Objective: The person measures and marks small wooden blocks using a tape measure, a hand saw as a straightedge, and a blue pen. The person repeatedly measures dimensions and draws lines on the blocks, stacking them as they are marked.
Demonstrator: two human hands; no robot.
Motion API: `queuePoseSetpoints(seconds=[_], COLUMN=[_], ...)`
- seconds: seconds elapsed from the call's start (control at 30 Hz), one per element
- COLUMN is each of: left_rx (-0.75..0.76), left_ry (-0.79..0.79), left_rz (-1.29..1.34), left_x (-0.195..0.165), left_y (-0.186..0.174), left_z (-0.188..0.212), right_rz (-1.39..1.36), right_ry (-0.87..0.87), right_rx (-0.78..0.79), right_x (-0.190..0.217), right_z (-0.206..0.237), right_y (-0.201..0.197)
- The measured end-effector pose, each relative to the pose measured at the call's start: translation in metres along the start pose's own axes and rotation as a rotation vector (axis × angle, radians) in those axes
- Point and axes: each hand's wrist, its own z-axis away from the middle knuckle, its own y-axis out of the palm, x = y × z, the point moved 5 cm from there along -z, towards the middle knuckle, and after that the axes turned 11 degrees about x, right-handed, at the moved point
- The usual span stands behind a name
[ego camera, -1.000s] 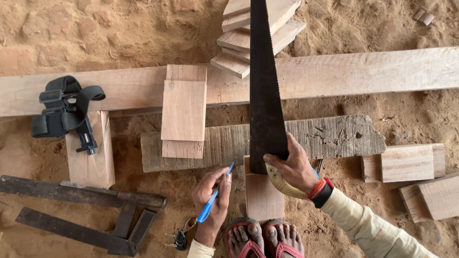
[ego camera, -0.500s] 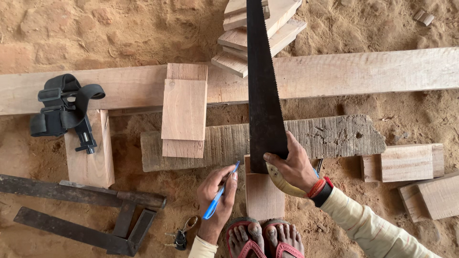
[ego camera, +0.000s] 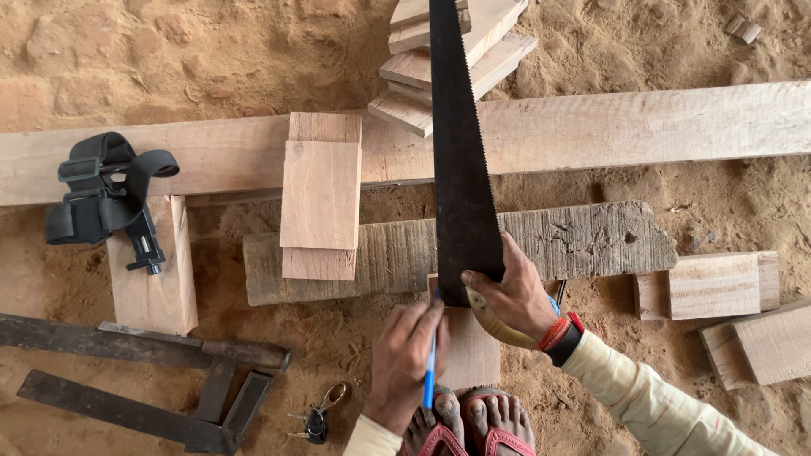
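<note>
- Sandy ground (ego camera: 169,59) filled the frame, with a long plank (ego camera: 659,127) lying across its upper half.
- At lower centre, the left hand (ego camera: 404,365) was clenched around a blue pen (ego camera: 430,371), its tip touching a small wood block (ego camera: 470,350).
- Just right of it, the right hand (ego camera: 511,291) grasped the pale handle of a dark handsaw (ego camera: 456,160), whose blade ran up to the top edge.
- A weathered board (ego camera: 583,241) lay under the blade.
- Black straps (ego camera: 101,190) sat at left.

support: sandy ground (ego camera: 169,51) | on it: long plank (ego camera: 659,127), weathered board (ego camera: 583,241), offcuts (ego camera: 718,283)
</note>
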Motion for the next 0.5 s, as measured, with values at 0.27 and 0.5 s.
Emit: queuePoseSetpoints(seconds=[0.27, 0.5], left_rx=[-0.048, 0.102], left_ry=[0.052, -0.072], left_rz=[-0.05, 0.079], left_x=[-0.003, -0.003], left_y=[-0.002, -0.017], left_z=[0.0, -0.008], right_rz=[-0.008, -0.027], right_ry=[-0.001, -0.049], right_rx=[-0.002, -0.033], right_x=[0.005, 0.013], right_z=[0.0, 0.003], right_y=[0.002, -0.001])
